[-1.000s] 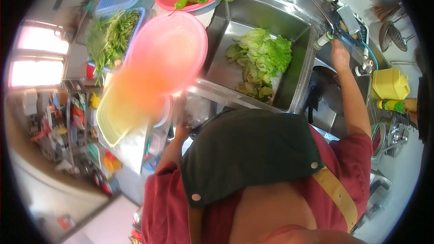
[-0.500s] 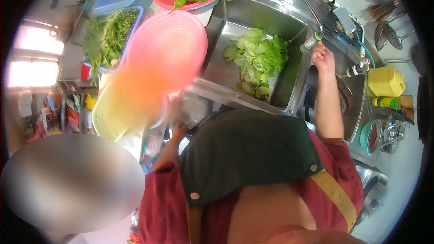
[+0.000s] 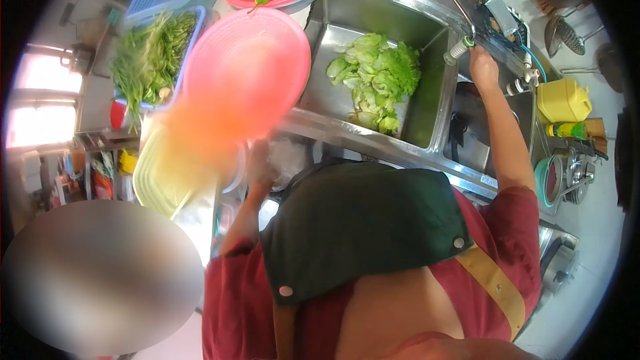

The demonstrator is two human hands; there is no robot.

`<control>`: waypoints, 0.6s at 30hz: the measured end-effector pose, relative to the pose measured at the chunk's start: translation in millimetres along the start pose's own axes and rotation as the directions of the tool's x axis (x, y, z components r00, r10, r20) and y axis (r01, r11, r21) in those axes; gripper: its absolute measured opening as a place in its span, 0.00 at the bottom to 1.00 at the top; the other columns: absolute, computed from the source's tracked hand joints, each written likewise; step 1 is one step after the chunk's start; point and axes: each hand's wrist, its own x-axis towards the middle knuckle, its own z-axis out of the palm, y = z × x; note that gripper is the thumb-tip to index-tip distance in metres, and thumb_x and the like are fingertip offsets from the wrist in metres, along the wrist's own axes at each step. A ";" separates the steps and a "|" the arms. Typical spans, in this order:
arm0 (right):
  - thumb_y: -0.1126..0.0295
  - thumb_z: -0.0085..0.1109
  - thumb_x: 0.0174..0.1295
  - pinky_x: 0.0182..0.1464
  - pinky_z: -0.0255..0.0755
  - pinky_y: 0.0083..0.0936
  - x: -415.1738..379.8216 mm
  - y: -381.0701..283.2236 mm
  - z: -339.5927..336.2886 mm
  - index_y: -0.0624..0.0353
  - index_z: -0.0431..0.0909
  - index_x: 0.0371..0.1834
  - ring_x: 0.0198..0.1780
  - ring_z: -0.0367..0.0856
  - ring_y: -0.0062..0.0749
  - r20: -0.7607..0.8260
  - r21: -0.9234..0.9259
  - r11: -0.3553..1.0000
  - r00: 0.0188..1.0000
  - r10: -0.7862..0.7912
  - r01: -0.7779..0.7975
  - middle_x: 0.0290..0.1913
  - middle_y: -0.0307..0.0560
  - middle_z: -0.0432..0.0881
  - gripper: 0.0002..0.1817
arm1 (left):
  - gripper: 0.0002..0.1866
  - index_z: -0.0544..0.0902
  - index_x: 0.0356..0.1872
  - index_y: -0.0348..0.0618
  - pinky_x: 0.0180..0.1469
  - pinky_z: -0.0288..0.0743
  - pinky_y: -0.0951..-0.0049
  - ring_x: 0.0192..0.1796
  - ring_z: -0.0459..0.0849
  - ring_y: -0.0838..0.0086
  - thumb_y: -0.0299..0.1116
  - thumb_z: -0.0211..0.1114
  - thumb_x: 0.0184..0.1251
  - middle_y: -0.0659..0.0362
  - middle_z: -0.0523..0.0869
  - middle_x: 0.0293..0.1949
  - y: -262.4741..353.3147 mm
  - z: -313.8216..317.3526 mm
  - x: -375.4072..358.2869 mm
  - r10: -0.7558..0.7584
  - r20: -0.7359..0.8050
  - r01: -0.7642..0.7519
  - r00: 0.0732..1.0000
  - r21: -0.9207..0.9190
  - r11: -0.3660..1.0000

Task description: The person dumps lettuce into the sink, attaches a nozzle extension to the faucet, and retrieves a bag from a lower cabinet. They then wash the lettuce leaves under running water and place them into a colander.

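R hand [image 3: 483, 65] is up at the tap, fingers against the green collar [image 3: 469, 41] of a white ribbed plastic nozzle [image 3: 455, 53] on a thin curved metal pipe [image 3: 460, 7]; looks like a light hold, tho can't tell how tight. Vs 0.5 s ago: curled fingers showed then, now it's the back of the hand. Vs 1 s ago: nozzle has swung twd the lettuce side, its end now abt over the divider rim.

L hand [image 3: 263, 168] is low, nr a crumpled clear plastic bag [image 3: 290, 159], same area as prev; part hidden & blurry, can't tell if it grips anything.

Loose pile of pale-green frilly lettuce leaves [image 3: 380, 80] lies in the rectangular stainless-steel basin [image 3: 323, 67], same spot as prev. R forearm [image 3: 505, 130] crosses a 2nd metal basin [image 3: 477, 157] w/ dark items in it, hard to make out.

Round pink plastic colander [image 3: 260, 53] is L of the lettuce basin, near side smeared by an orange blur, also as prev.
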 end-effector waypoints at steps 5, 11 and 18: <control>0.61 0.44 0.65 0.25 0.67 0.35 -2.5 8.7 20.9 0.61 0.72 0.27 0.23 0.75 0.41 0.038 0.226 0.961 0.987 0.154 -0.159 0.23 0.51 0.77 0.15 | 0.16 0.77 0.40 0.39 0.43 0.74 0.65 0.39 0.81 0.59 0.34 0.61 0.50 0.49 0.82 0.34 -129.7 12.1 -17.1 -0.059 -0.003 0.058 0.998 0.213 0.975; 0.62 0.39 0.68 0.15 0.51 0.11 -4.5 -24.0 17.1 0.61 0.72 0.31 0.16 0.60 0.16 0.622 0.781 -0.291 0.641 0.449 -0.553 0.19 0.35 0.69 0.15 | 0.17 0.77 0.40 0.41 0.42 0.74 0.66 0.39 0.80 0.60 0.35 0.65 0.48 0.50 0.81 0.33 -142.9 5.0 -42.6 -0.214 0.000 0.209 0.977 0.196 0.958; 0.64 0.35 0.68 0.13 0.47 0.11 -0.1 -32.7 28.7 0.65 0.69 0.31 0.14 0.57 0.15 0.761 0.464 -0.860 0.593 0.263 -0.213 0.17 0.35 0.65 0.16 | 0.14 0.75 0.38 0.37 0.35 0.75 0.67 0.31 0.82 0.64 0.32 0.62 0.52 0.51 0.81 0.29 -132.6 7.4 -35.9 -0.190 0.014 0.186 0.982 0.144 0.972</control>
